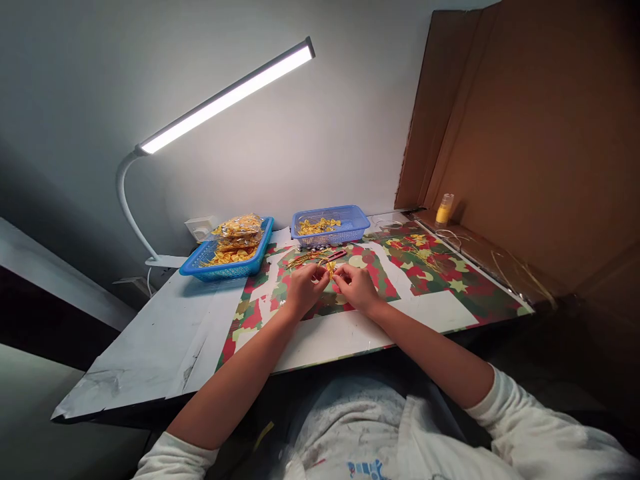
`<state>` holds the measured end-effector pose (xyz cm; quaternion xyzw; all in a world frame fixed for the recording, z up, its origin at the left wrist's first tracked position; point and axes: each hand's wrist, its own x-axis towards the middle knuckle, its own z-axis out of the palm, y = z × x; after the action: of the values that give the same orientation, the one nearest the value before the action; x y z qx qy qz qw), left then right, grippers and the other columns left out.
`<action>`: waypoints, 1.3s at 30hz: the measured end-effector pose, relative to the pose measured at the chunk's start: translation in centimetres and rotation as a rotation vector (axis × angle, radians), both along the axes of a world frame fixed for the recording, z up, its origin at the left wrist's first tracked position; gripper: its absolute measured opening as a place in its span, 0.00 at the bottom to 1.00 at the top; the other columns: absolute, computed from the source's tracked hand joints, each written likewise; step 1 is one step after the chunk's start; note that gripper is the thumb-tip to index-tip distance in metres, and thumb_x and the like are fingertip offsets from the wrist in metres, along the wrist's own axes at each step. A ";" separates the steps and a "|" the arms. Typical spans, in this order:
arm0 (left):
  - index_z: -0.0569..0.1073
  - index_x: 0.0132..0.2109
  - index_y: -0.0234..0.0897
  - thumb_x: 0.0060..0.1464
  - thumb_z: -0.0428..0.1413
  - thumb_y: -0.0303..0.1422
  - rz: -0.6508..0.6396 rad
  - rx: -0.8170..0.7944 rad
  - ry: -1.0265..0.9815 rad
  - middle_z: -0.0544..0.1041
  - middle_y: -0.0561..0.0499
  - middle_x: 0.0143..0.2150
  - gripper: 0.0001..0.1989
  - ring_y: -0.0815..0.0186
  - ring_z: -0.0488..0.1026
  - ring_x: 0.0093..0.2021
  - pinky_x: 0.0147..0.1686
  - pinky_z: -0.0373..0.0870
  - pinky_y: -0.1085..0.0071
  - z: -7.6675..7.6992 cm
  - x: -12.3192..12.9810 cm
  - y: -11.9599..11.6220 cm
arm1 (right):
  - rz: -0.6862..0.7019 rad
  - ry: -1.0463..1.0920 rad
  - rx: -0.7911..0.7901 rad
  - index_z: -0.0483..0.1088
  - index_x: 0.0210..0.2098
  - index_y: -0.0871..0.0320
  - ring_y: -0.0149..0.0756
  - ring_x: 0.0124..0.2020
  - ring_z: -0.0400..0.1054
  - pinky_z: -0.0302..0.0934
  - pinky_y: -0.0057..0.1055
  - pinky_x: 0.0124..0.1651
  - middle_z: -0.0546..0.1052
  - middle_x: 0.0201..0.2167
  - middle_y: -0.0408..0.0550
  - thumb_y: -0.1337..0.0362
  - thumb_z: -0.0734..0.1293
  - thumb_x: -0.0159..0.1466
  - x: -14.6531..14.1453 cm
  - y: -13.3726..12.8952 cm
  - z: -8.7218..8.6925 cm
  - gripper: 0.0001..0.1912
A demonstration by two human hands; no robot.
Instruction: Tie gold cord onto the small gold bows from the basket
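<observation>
Far left, a bright-blue plastic basket point(220, 271) is sitting on the camouflage-and-white worktop point(150, 357), holding yellow pieces point(236, 256); here the left hand point(305, 288) is pinching a small yellow piece point(331, 266) in its grip, right between both hands, before a periwinkle plastic basket point(350, 233); the right hand point(358, 287) is pinching it too; beyond, a small yellow bottle point(443, 212) is standing.

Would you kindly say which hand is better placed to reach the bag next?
Left, probably: the left hand is nearer the clear bag in the left basket; the right hand is farther. Both seemingly pinch a yellow piece.
</observation>
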<state>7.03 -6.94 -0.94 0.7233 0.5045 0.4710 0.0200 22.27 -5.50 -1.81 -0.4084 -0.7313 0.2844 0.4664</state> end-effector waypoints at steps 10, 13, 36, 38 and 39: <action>0.69 0.24 0.39 0.49 0.55 0.31 0.010 -0.013 -0.012 0.73 0.52 0.22 0.08 0.67 0.68 0.25 0.29 0.65 0.71 0.0 0.0 0.0 | -0.016 -0.009 0.013 0.67 0.23 0.57 0.29 0.20 0.62 0.55 0.26 0.28 0.71 0.17 0.41 0.66 0.62 0.58 -0.1 -0.1 0.0 0.08; 0.69 0.23 0.39 0.49 0.55 0.30 0.013 -0.002 -0.002 0.72 0.53 0.22 0.08 0.68 0.68 0.25 0.30 0.64 0.71 0.0 0.0 -0.1 | -0.014 -0.010 0.016 0.67 0.23 0.58 0.29 0.20 0.62 0.54 0.27 0.29 0.71 0.17 0.41 0.66 0.62 0.58 -0.1 -0.1 -0.1 0.08; 0.71 0.26 0.39 0.50 0.55 0.32 0.022 0.098 -0.005 0.74 0.52 0.24 0.06 0.68 0.69 0.25 0.29 0.67 0.71 0.0 0.3 -0.3 | -0.014 0.027 0.017 0.68 0.26 0.57 0.31 0.21 0.63 0.57 0.28 0.30 0.71 0.18 0.41 0.64 0.63 0.60 -0.2 -0.2 0.2 0.07; 0.71 0.26 0.38 0.50 0.55 0.32 0.023 0.105 0.002 0.75 0.51 0.24 0.06 0.68 0.69 0.25 0.29 0.67 0.70 0.1 0.3 -0.4 | -0.007 0.027 0.012 0.69 0.26 0.57 0.31 0.21 0.64 0.57 0.28 0.30 0.72 0.18 0.42 0.64 0.63 0.60 -0.2 -0.2 0.2 0.07; 0.71 0.27 0.38 0.50 0.55 0.32 0.023 0.106 0.005 0.75 0.51 0.24 0.06 0.67 0.70 0.25 0.29 0.67 0.70 0.2 0.3 -0.5 | -0.005 0.028 0.011 0.69 0.26 0.57 0.31 0.21 0.64 0.57 0.28 0.30 0.72 0.18 0.42 0.64 0.63 0.60 -0.2 -0.2 0.2 0.07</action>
<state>7.30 -7.39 -0.77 0.7186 0.4873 0.4954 -0.0249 22.10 -5.72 -1.66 -0.4037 -0.7251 0.2849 0.4797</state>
